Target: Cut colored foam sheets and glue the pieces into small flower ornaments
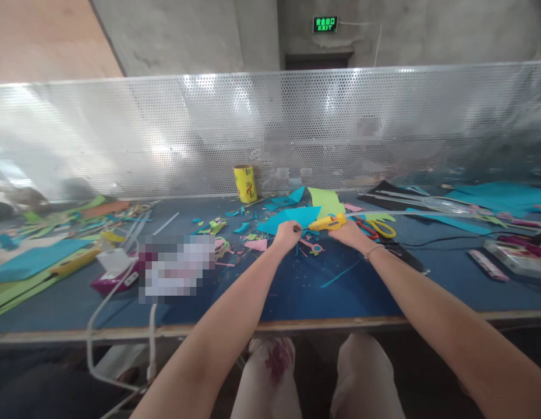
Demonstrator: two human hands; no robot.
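Note:
My right hand (346, 233) is wrapped round a yellow hot glue gun (329, 222), its nozzle pointing left and a long clear glue stick (392, 213) running out behind it. Just left of the nozzle, my left hand (289, 235) has its fingers pinched together; what is between them is too small to make out. Blue paper (292, 220) lies beyond that hand. By its fingers, on the blue tabletop, rests a pink and green paper cutout (314, 247). Behind the right hand are yellow-handled scissors (381, 228).
Paper scraps (215, 225) litter the table around a yellow printed cylinder (245, 184). A perforated metal screen (200, 134) stands along the back. At left lie a purple power strip (117, 280) and a yellow utility knife (78, 260); at right, a clear plastic box (517, 259) and a black cord (445, 238).

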